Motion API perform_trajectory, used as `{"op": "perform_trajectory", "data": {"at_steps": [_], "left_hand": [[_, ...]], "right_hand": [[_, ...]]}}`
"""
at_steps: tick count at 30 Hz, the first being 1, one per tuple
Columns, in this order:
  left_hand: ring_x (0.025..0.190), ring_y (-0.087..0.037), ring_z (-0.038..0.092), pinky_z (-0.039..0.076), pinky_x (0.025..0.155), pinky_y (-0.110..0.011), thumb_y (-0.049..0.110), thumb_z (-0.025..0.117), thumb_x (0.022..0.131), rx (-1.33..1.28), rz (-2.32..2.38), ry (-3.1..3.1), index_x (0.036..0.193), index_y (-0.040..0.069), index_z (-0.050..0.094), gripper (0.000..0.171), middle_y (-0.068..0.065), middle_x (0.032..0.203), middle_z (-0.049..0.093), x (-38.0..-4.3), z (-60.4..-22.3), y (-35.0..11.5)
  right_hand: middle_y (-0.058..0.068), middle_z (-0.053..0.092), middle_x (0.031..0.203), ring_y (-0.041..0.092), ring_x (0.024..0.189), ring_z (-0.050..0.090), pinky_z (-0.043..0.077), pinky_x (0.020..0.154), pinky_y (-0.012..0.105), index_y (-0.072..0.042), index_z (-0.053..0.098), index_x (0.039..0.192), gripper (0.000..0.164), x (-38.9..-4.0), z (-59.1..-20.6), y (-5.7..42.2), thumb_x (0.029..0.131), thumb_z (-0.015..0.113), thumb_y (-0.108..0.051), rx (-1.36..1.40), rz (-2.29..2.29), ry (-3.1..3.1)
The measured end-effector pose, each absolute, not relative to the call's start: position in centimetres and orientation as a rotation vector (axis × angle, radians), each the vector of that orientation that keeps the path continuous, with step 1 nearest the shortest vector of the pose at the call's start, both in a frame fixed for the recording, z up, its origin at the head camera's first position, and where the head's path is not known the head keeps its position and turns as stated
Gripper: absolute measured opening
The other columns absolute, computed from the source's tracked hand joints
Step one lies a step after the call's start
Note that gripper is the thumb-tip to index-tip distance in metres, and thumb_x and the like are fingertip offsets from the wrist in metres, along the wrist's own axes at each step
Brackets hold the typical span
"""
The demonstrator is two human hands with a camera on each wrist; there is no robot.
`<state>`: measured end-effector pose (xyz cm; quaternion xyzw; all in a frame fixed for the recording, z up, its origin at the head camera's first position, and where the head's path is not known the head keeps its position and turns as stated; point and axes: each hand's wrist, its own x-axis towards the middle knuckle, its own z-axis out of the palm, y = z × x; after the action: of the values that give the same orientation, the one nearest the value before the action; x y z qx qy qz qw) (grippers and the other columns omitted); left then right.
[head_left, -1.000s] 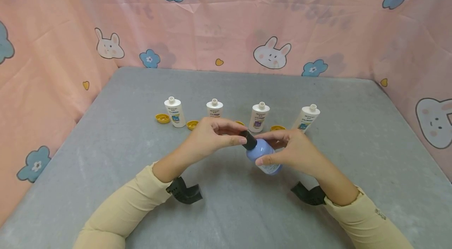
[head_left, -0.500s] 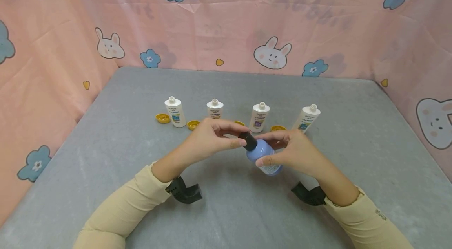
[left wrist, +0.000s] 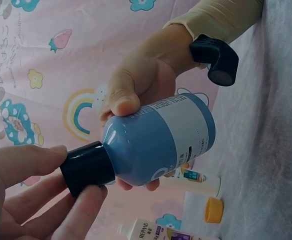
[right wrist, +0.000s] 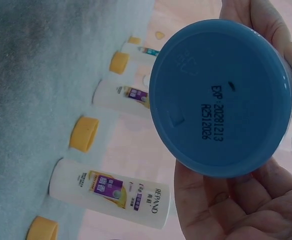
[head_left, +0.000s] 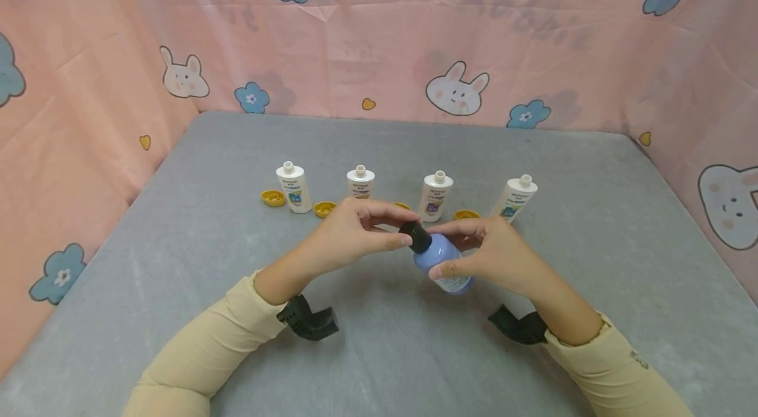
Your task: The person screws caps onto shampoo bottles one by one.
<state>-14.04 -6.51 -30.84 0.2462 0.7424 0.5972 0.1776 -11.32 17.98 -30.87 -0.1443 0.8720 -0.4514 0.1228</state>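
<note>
A blue bottle (head_left: 437, 252) with a pale printed label is held tilted above the table, its black cap (head_left: 416, 237) toward the left. My left hand (head_left: 361, 227) pinches that cap between thumb and fingers. Around the body of the bottle curl the thumb and fingers of my right hand (head_left: 494, 252). In the left wrist view the cap (left wrist: 88, 167) sits on the neck of the bottle (left wrist: 156, 140). The flat base (right wrist: 221, 100) of the bottle, with a printed date, faces the right wrist camera.
Several white bottles without caps stand in a row behind the hands, among them a leftmost bottle (head_left: 294, 188) and a rightmost one (head_left: 515, 196). Yellow caps, such as this yellow cap (head_left: 273, 198), lie beside them on the grey table (head_left: 379, 351). A pink printed curtain (head_left: 367, 42) hangs behind.
The left thumb and fingers have shifted slightly around the black cap. The blue bottle and right hand stay nearly still.
</note>
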Motion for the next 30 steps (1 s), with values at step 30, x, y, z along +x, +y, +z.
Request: {"op": "perform_trajectory", "data": {"at_steps": [30], "left_hand": [[0.096,-0.015,0.072,0.058,0.088,-0.031,0.015,0.078,0.086,0.533,1.694,2.123,0.112,0.007,0.074,0.028,-0.007,0.111,0.074,-13.95,-30.84,-6.46]], "right_hand": [[0.009,0.068,0.108,0.021,0.096,0.064,0.054,0.082,0.035,-0.009,0.072,0.12,0.052,-11.37,-30.81,17.91,0.074,0.089,-0.029,-0.408,-1.303,2.519]]}}
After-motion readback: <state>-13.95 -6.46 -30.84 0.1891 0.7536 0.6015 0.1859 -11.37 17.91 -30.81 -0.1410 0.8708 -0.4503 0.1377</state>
